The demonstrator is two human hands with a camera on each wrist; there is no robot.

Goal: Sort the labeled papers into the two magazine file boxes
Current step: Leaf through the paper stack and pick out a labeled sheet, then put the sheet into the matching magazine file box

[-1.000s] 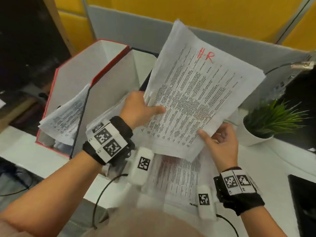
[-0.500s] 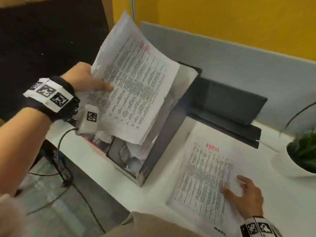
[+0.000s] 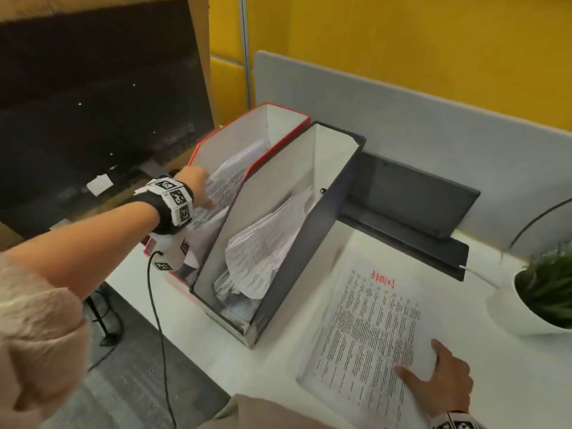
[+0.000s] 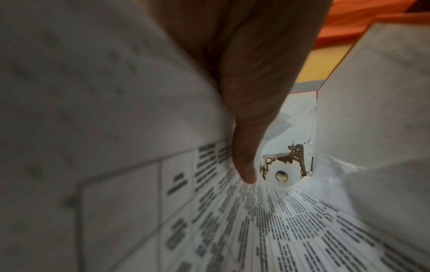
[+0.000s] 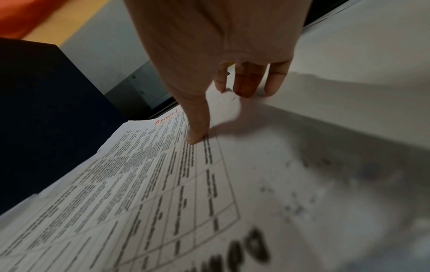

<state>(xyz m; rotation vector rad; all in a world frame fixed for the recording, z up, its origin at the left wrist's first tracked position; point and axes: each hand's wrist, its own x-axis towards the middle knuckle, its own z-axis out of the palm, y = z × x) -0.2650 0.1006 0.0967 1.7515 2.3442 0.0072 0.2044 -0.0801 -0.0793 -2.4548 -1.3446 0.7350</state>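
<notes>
White counter carries two magazine file boxes side by side. Landmark: the grey file box, which holds crumpled printed papers. The red file box touches the grey box on its left side. The left hand reaches into the red box, fingers on a printed sheet inside it; the left wrist view shows the thumb lying straight against that sheet, not pinching it. To the right of the grey box, a paper stack labeled "ADMIN" in red lies flat on the counter. The right hand rests on the stack, fingers spread and relaxed, thumb pressing the top page. A potted plant stands further right.
</notes>
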